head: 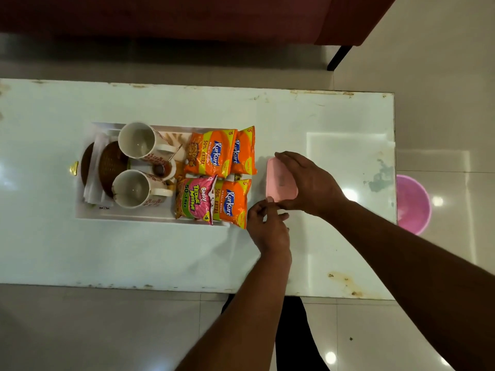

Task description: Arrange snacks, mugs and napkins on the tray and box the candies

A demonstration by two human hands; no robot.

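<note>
Far left: white rectangular tray (134,214) on the glossy white table (334,124).
- At its left end, round brown woven coasters (111,167) lie over folded white napkins (92,188).
- Next to them, two white printed mugs (136,140), upright, handles turned toward the snacks.
- The tray's right half holds three orange snack packets (210,153) and one pink snack packet (197,199), laid flat and overlapping. The rightmost ones overhang the rim.
- The tray looks finished; packing it tight leaves the table beside it free for boxing.

Centre right: pink lidded plastic box (276,180), on the table just beside the packets.
- Left hand (269,231): fingers curled, thumb tip at the box's near corner, apparently pinching it.
- Right hand (308,180): fingers arched and clamped over the lid, likely steadying it or pressing it closed.
- No candies visible, presumably inside.

In the way: the overhanging packets crowd the box's left side.

Far right: pink plastic bucket (412,204) on the floor.
</note>
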